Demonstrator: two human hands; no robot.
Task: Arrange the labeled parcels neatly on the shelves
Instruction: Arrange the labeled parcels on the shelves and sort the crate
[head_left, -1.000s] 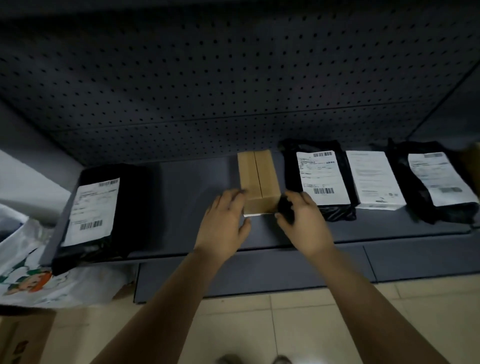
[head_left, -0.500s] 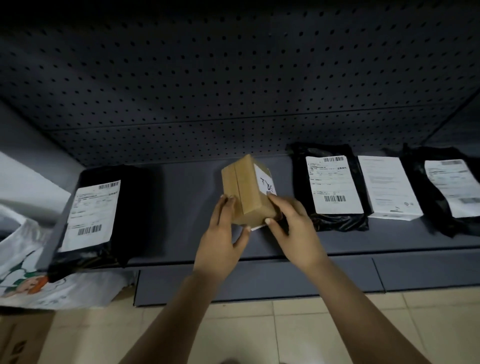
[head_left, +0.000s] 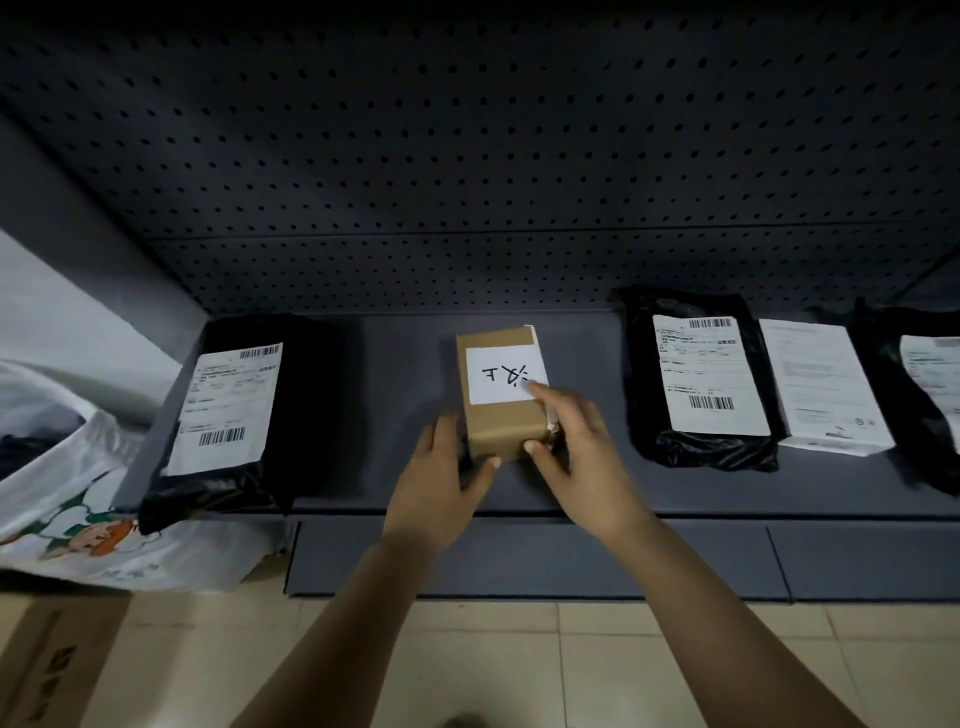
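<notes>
A small brown cardboard box (head_left: 501, 426) with a white handwritten label facing up lies on the dark grey shelf (head_left: 395, 364), midway between the parcels. My left hand (head_left: 441, 478) grips its near left corner, thumb on the front face. My right hand (head_left: 576, 457) holds the near right corner, thumb at the front and index finger on the label's edge. A black bag parcel with a white barcode label (head_left: 228, 405) lies at the shelf's left end. Another black labeled parcel (head_left: 701, 379) lies to the right of the box.
Farther right lie a white flat parcel (head_left: 821, 384) and a black labeled parcel (head_left: 924, 384), cut off by the frame edge. A pegboard wall (head_left: 467, 156) backs the shelf. A white printed plastic bag (head_left: 67, 499) and a cardboard carton (head_left: 47, 670) sit on the tiled floor at left.
Both hands turned the box over from its plain side to its label side and laid it flat on the shelf, a little left of where it first lay.
</notes>
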